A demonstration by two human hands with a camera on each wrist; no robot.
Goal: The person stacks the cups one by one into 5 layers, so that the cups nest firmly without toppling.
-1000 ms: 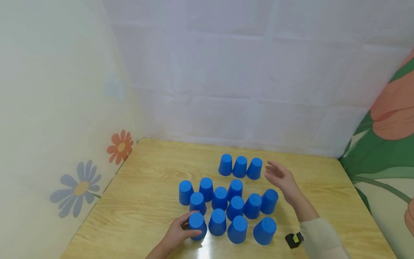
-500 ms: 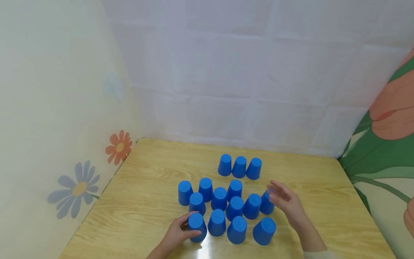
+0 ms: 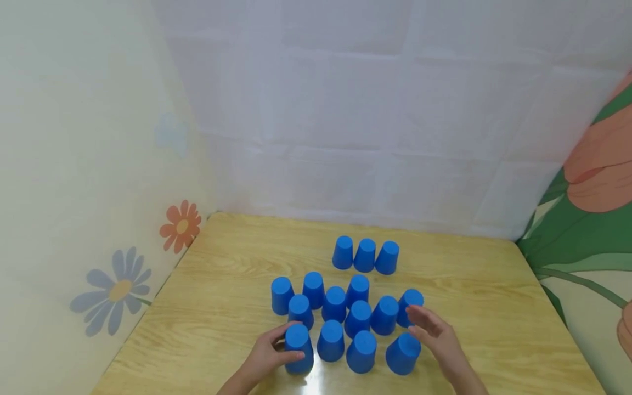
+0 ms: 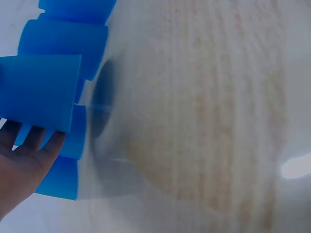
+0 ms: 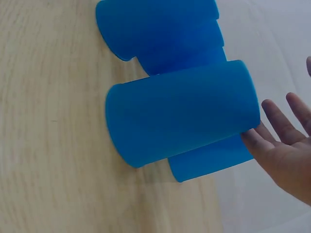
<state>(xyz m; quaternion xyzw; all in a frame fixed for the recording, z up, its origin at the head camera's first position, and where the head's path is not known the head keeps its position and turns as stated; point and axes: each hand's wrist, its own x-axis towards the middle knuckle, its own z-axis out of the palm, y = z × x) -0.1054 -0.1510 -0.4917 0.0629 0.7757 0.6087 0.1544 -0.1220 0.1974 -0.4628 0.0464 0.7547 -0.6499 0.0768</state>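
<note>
Upside-down blue cups stand on the wooden table in the head view. My left hand grips the front-left cup, thumb on its near side. In the left wrist view this held cup looks slightly raised, with a dark shadow beside its rim. My right hand is at the front-right cup, fingers extended and not closed round it. In the right wrist view the hand lies beside the narrow end of that cup; whether the thumb touches it I cannot tell.
Between the hands stand two more front cups, one of them a blue cup. Behind are several cups in staggered rows, and three cups in a row, including a middle cup, farther back. A white sheet hangs behind the table.
My right hand has come nearer, from beside the back row to the front-right cup. The cup in my left hand has shifted slightly toward me; the other cups stay in place.
</note>
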